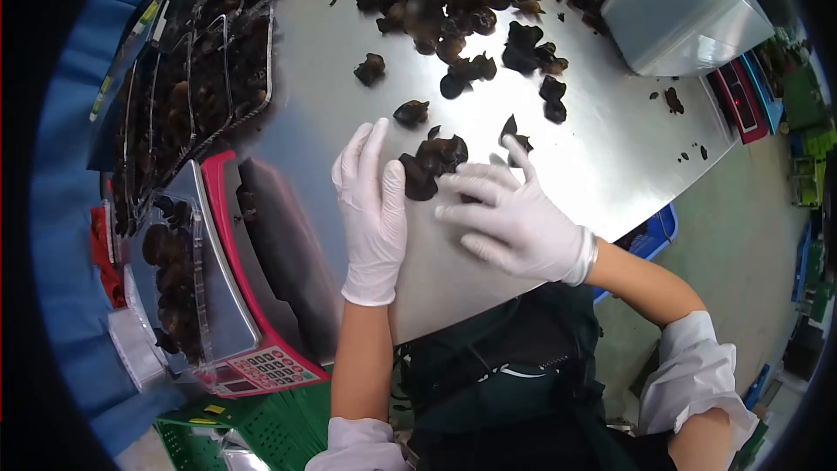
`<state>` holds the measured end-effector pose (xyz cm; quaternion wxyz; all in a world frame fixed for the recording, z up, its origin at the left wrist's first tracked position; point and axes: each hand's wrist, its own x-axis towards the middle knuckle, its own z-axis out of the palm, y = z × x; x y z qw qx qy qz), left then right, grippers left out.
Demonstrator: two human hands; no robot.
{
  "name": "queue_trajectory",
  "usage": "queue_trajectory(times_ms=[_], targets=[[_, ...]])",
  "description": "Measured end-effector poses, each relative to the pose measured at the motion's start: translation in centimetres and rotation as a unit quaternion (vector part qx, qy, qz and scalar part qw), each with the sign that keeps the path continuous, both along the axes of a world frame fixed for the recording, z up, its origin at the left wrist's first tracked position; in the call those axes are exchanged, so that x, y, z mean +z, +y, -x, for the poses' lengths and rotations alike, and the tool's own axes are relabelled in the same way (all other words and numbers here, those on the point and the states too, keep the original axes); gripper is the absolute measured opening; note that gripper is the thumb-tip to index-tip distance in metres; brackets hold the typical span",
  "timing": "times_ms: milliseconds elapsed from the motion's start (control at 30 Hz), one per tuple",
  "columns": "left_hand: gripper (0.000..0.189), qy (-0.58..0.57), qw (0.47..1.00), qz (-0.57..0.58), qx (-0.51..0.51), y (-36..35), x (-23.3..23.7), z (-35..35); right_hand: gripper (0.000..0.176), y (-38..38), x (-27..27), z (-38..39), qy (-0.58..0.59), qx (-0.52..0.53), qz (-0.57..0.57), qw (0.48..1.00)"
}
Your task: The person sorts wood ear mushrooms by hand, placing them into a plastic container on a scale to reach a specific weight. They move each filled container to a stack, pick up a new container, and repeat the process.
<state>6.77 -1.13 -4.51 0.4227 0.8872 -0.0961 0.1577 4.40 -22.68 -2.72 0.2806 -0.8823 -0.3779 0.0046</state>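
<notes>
Both my hands wear white gloves and rest over the front part of a steel table [314,78]. My left hand [373,218] has its fingers stretched out, just left of a small clump of dark wood ear mushrooms [421,179]. On the clump's other side, my right hand [519,218] has its fingers spread, fingertips right at its edge. Part of a dark piece shows beneath that palm. A single mushroom piece [411,113] lies beyond my left fingertips, and another small piece [514,129] is by my right index finger.
A large mushroom pile [427,13] covers the table's far side. At left, filled clear trays [192,105] stand behind a pink scale [279,371] bearing another tray [179,296]. Stacked plastic containers [689,13] and a red scale [739,96] are at right. A blue crate [658,231] sits below.
</notes>
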Motion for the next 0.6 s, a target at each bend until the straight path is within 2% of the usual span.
queue_trajectory(times_ms=[33, 67, 100, 133, 200, 233, 267, 333, 400, 433, 467, 533, 567, 600], targets=[[0.039, 0.021, 0.999, 0.017, 0.021, -0.5, 0.2, 0.2, 0.029, -0.5, -0.2, -1.1, -0.026, -0.025, -0.014, 0.999], [0.039, 0.029, 0.999, 0.020, 0.021, -0.6, 0.1, 0.6, 0.029, -1.5, -0.3, -3.2, -0.027, -0.015, -0.046, 0.998], [0.038, 0.041, 0.998, -0.037, 0.011, -0.7, 0.2, 0.8, 0.029, -1.8, -0.5, -5.0, -0.020, -0.016, -0.043, 0.999], [0.038, 0.042, 0.995, -0.092, 0.002, -0.8, 0.4, 0.4, 0.031, -1.9, -0.5, -7.3, -0.094, -0.097, -0.028, 0.990], [0.045, 0.045, 0.995, -0.090, -0.016, -0.3, 0.6, 0.7, 0.036, -1.6, -0.4, -10.0, -0.238, -0.255, -0.005, 0.937], [0.047, 0.056, 0.998, -0.006, -0.003, -0.1, 0.5, 0.6, 0.041, -1.1, -0.2, -9.9, -0.241, -0.234, 0.079, 0.938], [0.049, 0.073, 0.994, 0.077, 0.009, 0.0, 0.3, 0.6, 0.044, -0.6, -1.1, -9.5, -0.166, -0.184, 0.089, 0.965], [0.051, 0.058, 0.995, 0.080, 0.019, 0.2, 0.3, 0.5, 0.044, 1.1, -0.5, -5.8, -0.072, -0.102, 0.059, 0.990], [0.049, 0.042, 0.977, 0.207, 0.027, 0.3, 0.1, 0.1, 0.043, 1.8, 0.2, -3.1, -0.031, -0.038, 0.040, 0.998], [0.046, 0.053, 0.982, 0.178, 0.042, 0.2, 0.7, 0.1, 0.041, 1.5, 1.2, -2.7, -0.042, -0.009, 0.057, 0.997], [0.046, 0.060, 0.981, 0.179, 0.044, 0.2, 0.6, 0.1, 0.035, 0.6, 1.4, -3.1, -0.066, -0.021, 0.023, 0.997], [0.042, 0.071, 0.972, 0.219, 0.039, 0.3, 0.2, -0.2, 0.031, -2.3, 1.7, -4.7, -0.100, -0.125, -0.019, 0.987], [0.039, 0.064, 0.978, 0.197, 0.040, 0.3, 0.4, -0.2, 0.031, -3.0, 1.8, -5.4, -0.006, -0.193, -0.118, 0.974], [0.039, 0.075, 0.977, 0.195, 0.044, 0.3, 0.4, -0.1, 0.031, -3.5, 1.6, -5.5, 0.093, -0.261, -0.215, 0.937]])
